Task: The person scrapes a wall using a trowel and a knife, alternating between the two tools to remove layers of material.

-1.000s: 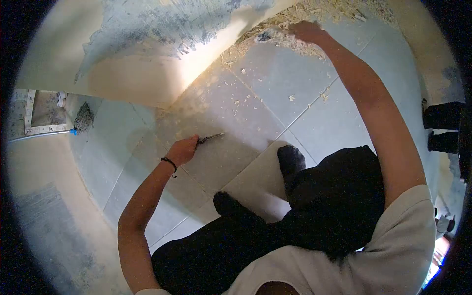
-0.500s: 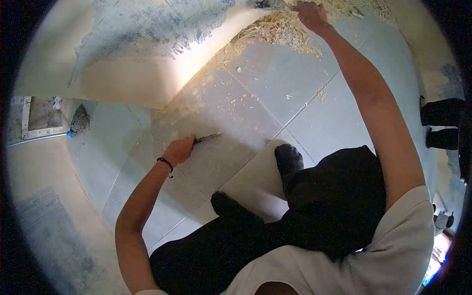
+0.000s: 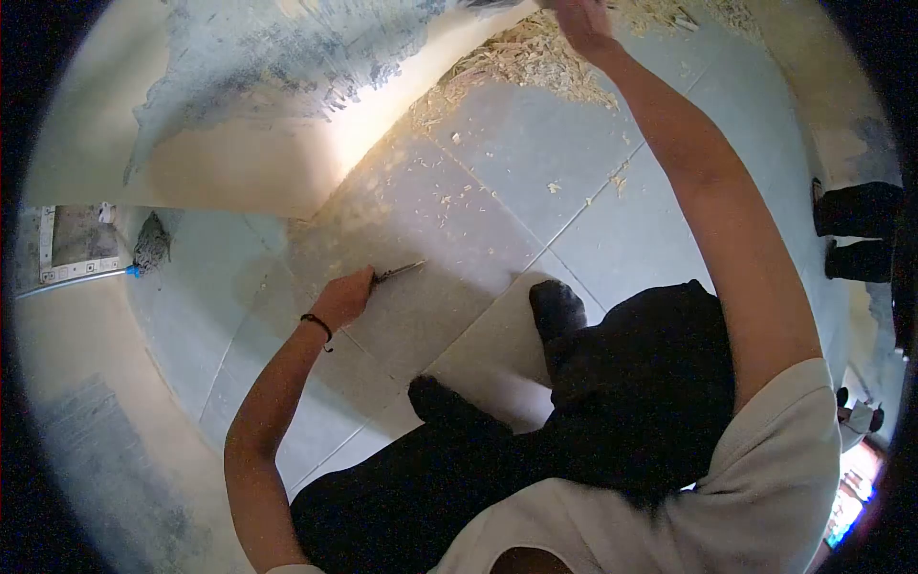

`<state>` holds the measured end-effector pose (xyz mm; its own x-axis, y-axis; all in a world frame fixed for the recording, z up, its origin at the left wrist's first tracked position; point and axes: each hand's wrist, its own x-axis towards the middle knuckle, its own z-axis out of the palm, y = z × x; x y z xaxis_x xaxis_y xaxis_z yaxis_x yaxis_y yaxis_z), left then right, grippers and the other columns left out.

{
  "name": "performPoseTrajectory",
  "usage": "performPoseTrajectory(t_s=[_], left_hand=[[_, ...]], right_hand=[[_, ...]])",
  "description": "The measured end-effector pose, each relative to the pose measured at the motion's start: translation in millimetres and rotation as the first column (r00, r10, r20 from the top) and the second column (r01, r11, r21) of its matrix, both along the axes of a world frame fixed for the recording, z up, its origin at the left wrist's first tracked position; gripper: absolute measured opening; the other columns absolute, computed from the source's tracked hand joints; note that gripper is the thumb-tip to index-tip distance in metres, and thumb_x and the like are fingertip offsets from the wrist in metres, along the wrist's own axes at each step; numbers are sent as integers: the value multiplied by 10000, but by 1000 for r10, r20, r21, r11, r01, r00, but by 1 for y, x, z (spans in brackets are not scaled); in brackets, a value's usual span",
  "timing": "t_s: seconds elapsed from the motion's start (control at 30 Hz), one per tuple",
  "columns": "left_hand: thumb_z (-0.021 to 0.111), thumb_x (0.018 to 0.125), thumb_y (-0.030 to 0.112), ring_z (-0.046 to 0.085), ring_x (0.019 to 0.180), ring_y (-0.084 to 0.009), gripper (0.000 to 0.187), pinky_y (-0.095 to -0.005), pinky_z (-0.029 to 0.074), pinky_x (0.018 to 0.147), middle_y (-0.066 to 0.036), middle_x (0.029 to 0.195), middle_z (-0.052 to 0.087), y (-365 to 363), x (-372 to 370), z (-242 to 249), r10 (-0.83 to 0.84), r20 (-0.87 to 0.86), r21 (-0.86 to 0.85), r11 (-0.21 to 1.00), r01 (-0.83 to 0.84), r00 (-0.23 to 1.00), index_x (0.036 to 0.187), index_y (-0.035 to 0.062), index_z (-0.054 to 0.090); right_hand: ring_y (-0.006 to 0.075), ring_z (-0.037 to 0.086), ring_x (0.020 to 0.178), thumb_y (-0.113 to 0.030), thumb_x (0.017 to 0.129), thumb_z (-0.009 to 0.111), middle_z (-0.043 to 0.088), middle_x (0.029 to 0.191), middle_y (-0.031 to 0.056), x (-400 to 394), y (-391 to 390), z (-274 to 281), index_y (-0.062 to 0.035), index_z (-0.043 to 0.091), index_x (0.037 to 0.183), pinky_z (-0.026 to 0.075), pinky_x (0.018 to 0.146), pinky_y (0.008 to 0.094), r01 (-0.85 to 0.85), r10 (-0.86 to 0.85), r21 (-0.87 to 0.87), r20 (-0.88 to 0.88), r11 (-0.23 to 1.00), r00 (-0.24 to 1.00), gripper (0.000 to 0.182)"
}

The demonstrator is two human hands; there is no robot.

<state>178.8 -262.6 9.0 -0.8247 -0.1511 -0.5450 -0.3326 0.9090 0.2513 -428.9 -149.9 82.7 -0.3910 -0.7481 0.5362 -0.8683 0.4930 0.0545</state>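
Observation:
Low over the tiled floor, my left hand is closed around a slim dark-handled tool with a narrow blade. The blade points right and slightly up. A dark cord bracelet circles that wrist. My right hand reaches far forward to the top edge of the view, where its fingers are curled beside the foot of the wall. The view cuts off its fingertips, and I cannot tell what they grip. Just left of them a grey shape lies against the wall. Pale shavings are heaped below my right hand.
Patchy grey-blue paint covers part of the wall. Small flakes dot the tiles. A mop with a light blue handle lies at the left, by a white marked frame. At the right edge stands another person in dark trousers.
My right hand has moved left and up, partly past the top edge. My left hand keeps its hold on the bladed tool, shifting only slightly in view.

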Motion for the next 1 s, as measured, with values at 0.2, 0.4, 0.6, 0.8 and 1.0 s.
performPoseTrajectory(t_s=[0.2, 0.4, 0.6, 0.8, 1.0], left_hand=[[470, 932, 123, 639, 836, -396, 165, -495, 517, 711, -207, 888, 636, 2, -8, 6, 1, 7, 20, 1000, -1, 1000, 1060, 20, 452], [456, 926, 99, 636, 819, -406, 138, -498, 513, 690, -204, 876, 636, 4, 4, -1, -7, -114, -14, 1000, 6, 993, 1048, 36, 444], [437, 932, 97, 639, 802, -400, 179, -492, 515, 689, -207, 864, 636, 0, -4, 1, -16, -22, 5, 1000, 16, 1000, 1086, 6, 446], [438, 943, 113, 640, 814, -404, 223, -496, 515, 692, -215, 865, 640, -2, 0, -6, -42, -39, -4, 999, 42, 998, 1132, -4, 447], [444, 941, 113, 638, 816, -411, 178, -504, 510, 687, -217, 859, 640, -1, -2, -5, -26, -32, 5, 1000, 26, 999, 1087, 13, 445]], right_hand=[[314, 555, 1032, -195, 877, 535, 619, 969, 146, 27, -23, 4, -118, 665, 1041, 365, 951, 470, -82, 83, 41, -31, 996, 996, 223], [322, 576, 1011, -154, 870, 531, 622, 967, 168, 13, -11, -2, -96, 629, 1012, 400, 922, 471, 180, -176, 68, -71, 981, 982, 182], [323, 572, 1054, -159, 903, 507, 623, 993, 174, 37, -6, 11, -66, 612, 1006, 392, 940, 502, 230, -235, 142, 19, 963, 972, 173], [341, 555, 1100, -154, 929, 475, 606, 1057, 201, 47, -3, 2, -54, 601, 1049, 357, 1008, 538, 300, -284, 166, -112, 940, 952, 201], [341, 515, 1185, -181, 934, 476, 578, 1191, 188, 49, 1, 9, -66, 598, 1082, 298, 1064, 552, 205, -240, 189, 190, 960, 952, 223]])
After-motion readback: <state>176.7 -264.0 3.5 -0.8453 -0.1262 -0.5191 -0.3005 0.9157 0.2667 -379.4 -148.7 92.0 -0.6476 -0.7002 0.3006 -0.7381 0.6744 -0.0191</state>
